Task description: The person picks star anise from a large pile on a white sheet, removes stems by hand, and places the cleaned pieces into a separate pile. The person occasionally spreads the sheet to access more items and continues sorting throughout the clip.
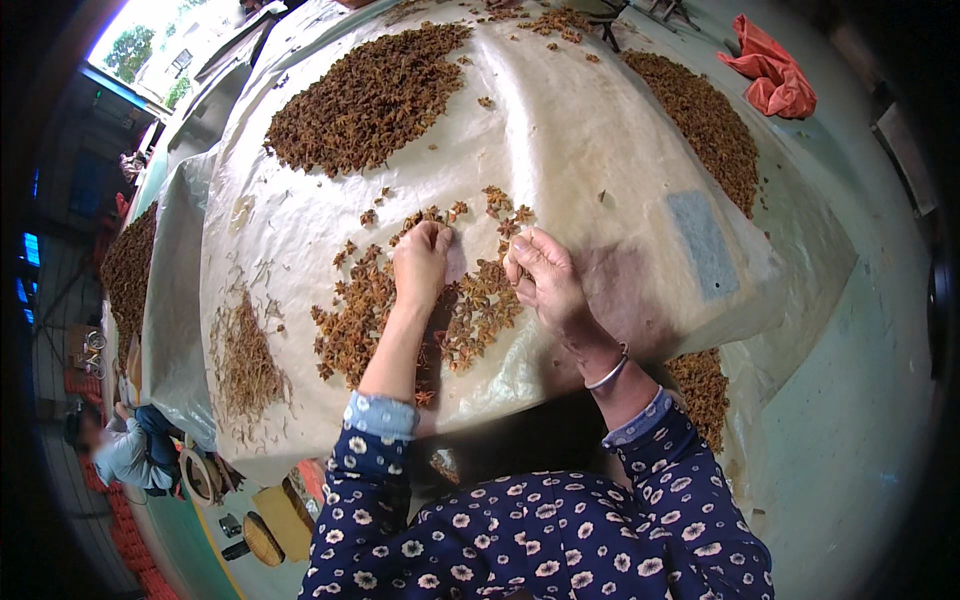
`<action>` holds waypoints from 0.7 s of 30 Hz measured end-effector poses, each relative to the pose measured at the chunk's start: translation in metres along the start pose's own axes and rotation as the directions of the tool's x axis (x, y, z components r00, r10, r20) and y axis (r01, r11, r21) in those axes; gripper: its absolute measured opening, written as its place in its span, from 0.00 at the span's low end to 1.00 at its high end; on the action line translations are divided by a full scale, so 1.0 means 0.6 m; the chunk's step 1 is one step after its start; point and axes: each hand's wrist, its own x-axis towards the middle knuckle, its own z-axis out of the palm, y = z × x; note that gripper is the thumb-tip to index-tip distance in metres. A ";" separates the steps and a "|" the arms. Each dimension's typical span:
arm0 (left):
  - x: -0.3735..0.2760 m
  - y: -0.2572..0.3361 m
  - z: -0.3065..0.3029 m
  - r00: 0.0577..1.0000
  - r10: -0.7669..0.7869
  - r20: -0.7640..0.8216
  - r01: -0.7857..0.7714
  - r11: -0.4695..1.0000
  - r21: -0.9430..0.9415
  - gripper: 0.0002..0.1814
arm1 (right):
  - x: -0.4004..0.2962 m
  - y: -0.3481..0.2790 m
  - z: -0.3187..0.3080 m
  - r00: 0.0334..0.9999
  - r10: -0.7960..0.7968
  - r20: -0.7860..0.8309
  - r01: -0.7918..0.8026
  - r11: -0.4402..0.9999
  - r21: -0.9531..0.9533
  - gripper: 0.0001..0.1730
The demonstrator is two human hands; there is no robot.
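Observation:
My left hand reaches over a loose pile of star anise, thumb and fingertips drawn together beside several pods at its far edge. Whether a pod is pinched there is hidden. To its right, my right hand is curled, thumb over the fingers, at the edge of a smaller patch of star anise. I cannot tell what lies inside those fingers. A few single pods lie just beyond both hands. Everything rests on a pale plastic sheet covering the work surface.
A large dark heap of star anise lies farther off. At the left is a pile of thin stalks. More star anise lies beyond the right edge, near a red plastic bag. A seated person is at lower left, beside a round basket.

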 end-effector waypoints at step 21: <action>-0.024 0.049 -0.040 0.999 0.012 -0.035 -0.019 0.975 -0.222 0.07 | 0.015 0.027 -0.027 0.970 0.244 0.023 -0.230 0.875 0.426 0.12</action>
